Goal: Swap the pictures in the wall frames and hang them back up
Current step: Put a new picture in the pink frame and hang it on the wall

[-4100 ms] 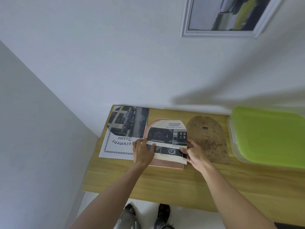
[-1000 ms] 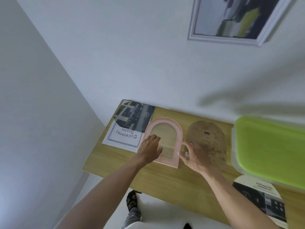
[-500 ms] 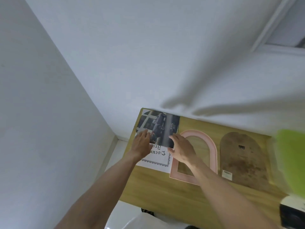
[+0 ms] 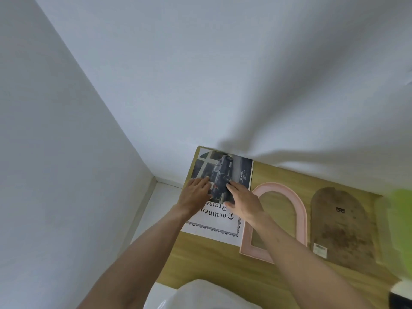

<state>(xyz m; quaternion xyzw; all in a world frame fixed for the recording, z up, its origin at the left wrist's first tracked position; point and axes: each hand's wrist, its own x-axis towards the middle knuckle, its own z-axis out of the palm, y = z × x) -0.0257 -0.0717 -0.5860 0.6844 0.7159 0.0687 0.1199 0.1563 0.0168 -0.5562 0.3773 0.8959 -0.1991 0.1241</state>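
Both hands are down flat on the car picture (image 4: 223, 172), fingers stretched out and pressing, nothing gripped. The left hand (image 4: 196, 195) covers the picture's lower left part, and the right hand (image 4: 244, 201) lies on its lower right, thumb reaching onto the white sheet below. The two hands sit near each other but apart, with a strip of the dark car print showing between them.

The car picture lies at the far left corner of the desk (image 4: 211, 264), up against the wall, overlapping the white document sheet (image 4: 218, 224) with its ornate border and black lettering. That sheet sticks out from under the picture on the near side.

Just right of the picture is the pink arched frame (image 4: 299, 210), lying flat and empty, bare desk showing through its opening; the right forearm crosses over its lower left part. Right of the frame, and apart from it, lies the brown arched backing board (image 4: 343, 228), with a small white label at its near left corner. At the far right edge there is a blurred green thing (image 4: 402, 230), possibly a lid.
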